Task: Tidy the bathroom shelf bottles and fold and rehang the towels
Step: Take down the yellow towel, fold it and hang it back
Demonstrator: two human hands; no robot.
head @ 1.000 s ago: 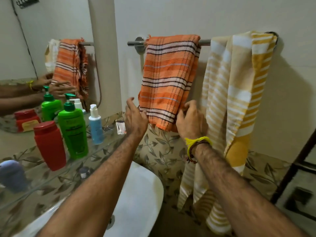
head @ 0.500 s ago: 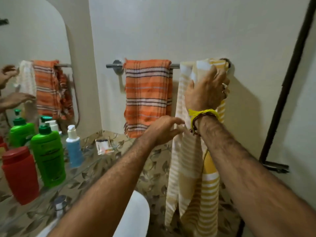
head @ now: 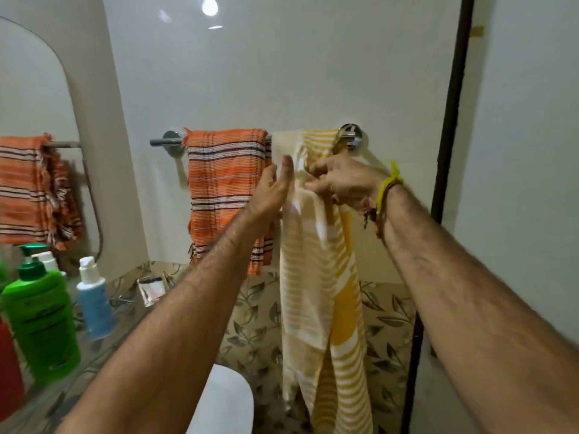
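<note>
— What takes up most of the wall?

— A yellow striped towel (head: 316,277) hangs bunched from the right end of the chrome towel bar (head: 163,141), reaching down past the leaf-patterned tiles (head: 388,311). Just left of it on the same bar hangs the orange striped towel (head: 225,195), folded flat and touching the yellow one's edge.

— And the hands?

— The right hand (head: 341,183) pinches a gathered fold of the yellow towel a little below the bar, fingers curled round the cloth. The left hand (head: 272,189) is released, fingers straight, laid flat against the towel's left edge at the same height.

— The bottles?

— On the glass shelf (head: 94,364) at the left stand a green pump bottle (head: 40,321), then a smaller blue bottle (head: 94,305) beside it, well apart from the towels. A red bottle (head: 9,371) is cut off at the frame's edge. Smallest is a yellow thread band (head: 383,192) on the right wrist.
</note>
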